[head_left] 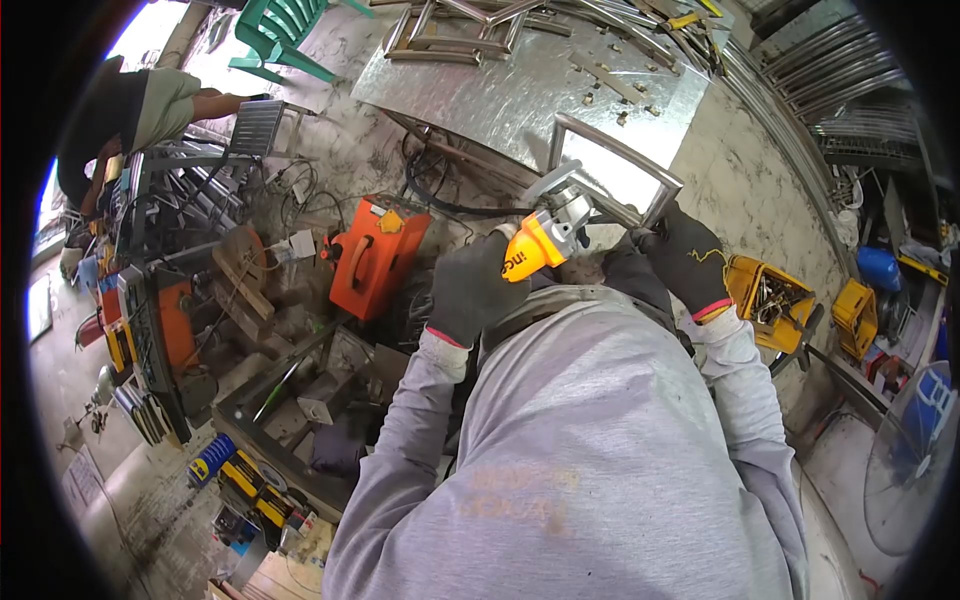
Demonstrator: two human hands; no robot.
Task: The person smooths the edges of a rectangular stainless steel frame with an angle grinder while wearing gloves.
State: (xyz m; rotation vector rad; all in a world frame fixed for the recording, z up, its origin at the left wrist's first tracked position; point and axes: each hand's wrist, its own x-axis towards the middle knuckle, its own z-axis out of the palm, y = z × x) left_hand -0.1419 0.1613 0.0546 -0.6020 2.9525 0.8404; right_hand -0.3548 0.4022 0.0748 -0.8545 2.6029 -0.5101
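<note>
My left hand (472, 288), in a dark grey work glove, is closed around the yellow body of an angle grinder (533, 250). The grinder's metal head points up and right, beside the lower left part of a bent metal tube frame (618, 148). My right hand (688, 262), gloved too, grips that frame at its near right corner, with the fingers partly hidden. The frame's far side overlaps the shiny metal worktable (450, 88) in this view. A loose yellow thread hangs on the right glove.
An orange machine box (377, 255) with a handle stands left of my left hand. Yellow crates (768, 300) are at right, one full of small metal parts. A fan (908, 460) stands lower right. At upper left are another person (150, 110) and a green chair (280, 35).
</note>
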